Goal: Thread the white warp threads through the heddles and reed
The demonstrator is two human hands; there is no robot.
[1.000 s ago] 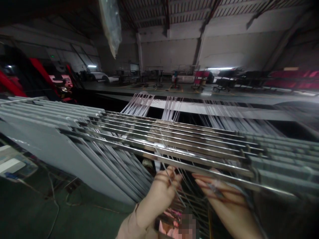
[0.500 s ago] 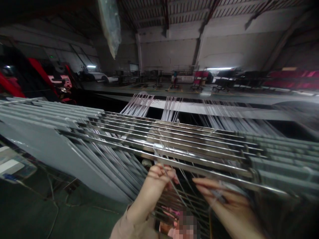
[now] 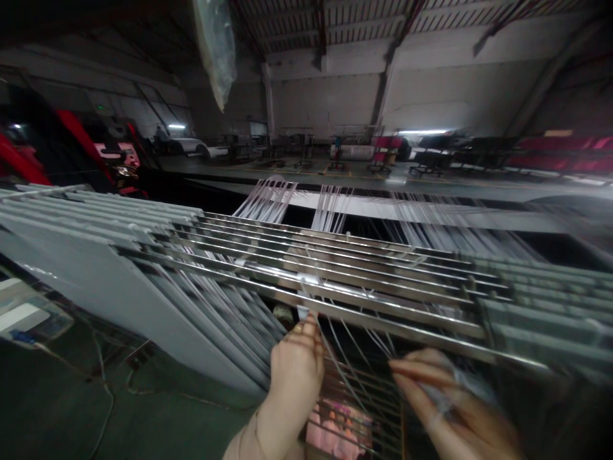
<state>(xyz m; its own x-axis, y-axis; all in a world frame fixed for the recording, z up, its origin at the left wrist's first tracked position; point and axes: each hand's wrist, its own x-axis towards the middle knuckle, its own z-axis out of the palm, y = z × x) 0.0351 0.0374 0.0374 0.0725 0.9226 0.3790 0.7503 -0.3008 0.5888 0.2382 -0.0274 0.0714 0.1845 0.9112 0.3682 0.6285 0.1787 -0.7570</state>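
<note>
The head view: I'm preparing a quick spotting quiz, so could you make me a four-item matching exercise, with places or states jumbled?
1. left hand
2. right hand
3. metal bars
4. translucent plastic

A. at the picture's lower right
B. hanging at the top
C. fingertips close by a white strip
D. shiny, running side by side

Pairs: 1-C; 2-A; 3-D; 4-B

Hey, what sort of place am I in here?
Probably a textile workshop: bundles of pale threads stretch beyond a row of parallel metal bars, under a high, beamed roof.
</note>
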